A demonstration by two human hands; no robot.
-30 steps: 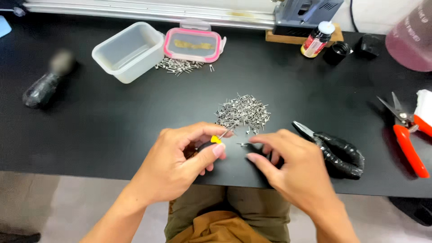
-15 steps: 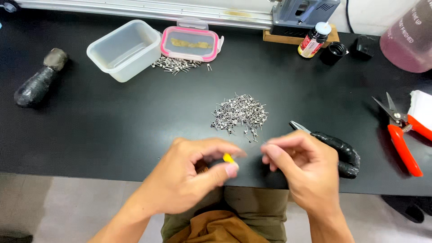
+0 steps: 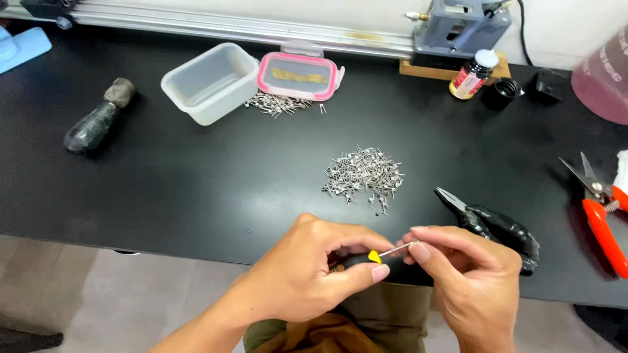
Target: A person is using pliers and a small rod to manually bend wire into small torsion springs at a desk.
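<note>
Left hand (image 3: 311,278): grip clenched around a small tool with a yellow tip (image 3: 373,257), held at the near edge of the black table (image 3: 196,189), thumb pressed along the tool's side. The rest of the tool is hidden inside the hand.

Right hand (image 3: 474,281): thumb and forefinger pinch a thin metal pin (image 3: 396,248). The pin lies almost level, and its left end meets the yellow tip. Both hands sit close together, above the person's lap.

On the table just beyond the hands lies a loose pile of like metal pins (image 3: 363,175). Right of the hands, touching the table, lie black-handled pliers (image 3: 494,225), jaws pointing far-left. At the right edge lie red-handled snips (image 3: 598,212).

Far left: a dark wrapped handle (image 3: 98,117) lying on its side. Far centre: an open clear plastic box (image 3: 209,82), and just beside it on the right its pink-rimmed lid (image 3: 297,75). A second, smaller scatter of pins (image 3: 278,103) lies against the near edge of box and lid.

Far right: a small bottle with a white cap (image 3: 472,73), a black cap (image 3: 500,93) next to it, and part of a pink translucent container (image 3: 605,78).
</note>
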